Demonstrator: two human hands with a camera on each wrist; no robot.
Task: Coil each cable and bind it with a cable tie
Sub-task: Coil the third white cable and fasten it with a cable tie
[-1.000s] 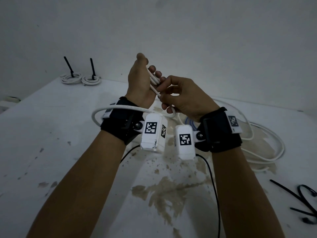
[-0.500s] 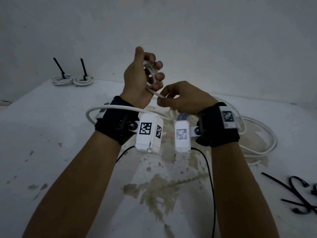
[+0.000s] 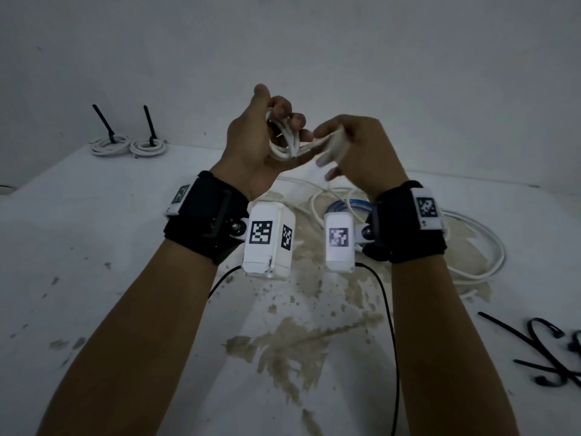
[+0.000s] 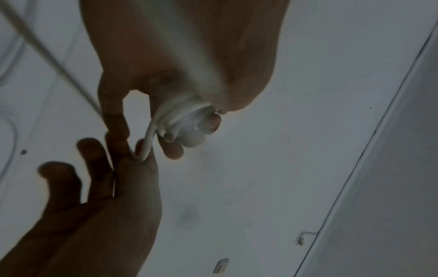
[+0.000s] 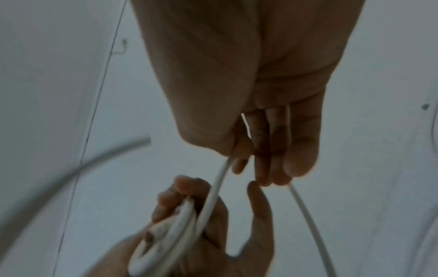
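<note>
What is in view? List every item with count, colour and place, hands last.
bound coils: two, white with black ties, far left by the wall
cable in hand: one, white, partly coiled, tail trailing to the table
loose cables: white, count unclear, far right on the table
blue cable: one, behind the right wrist
cable ties: several, black, near right edge
table: one, white, stained
left hand: holds the coil
right hand: feeds the cable, blurred

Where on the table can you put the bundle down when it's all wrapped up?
Bare tabletop lies left of the arms, in front of the two tied white coils. Crowded: loose white cable on the right, and the black cable ties nearer on that side.
</note>
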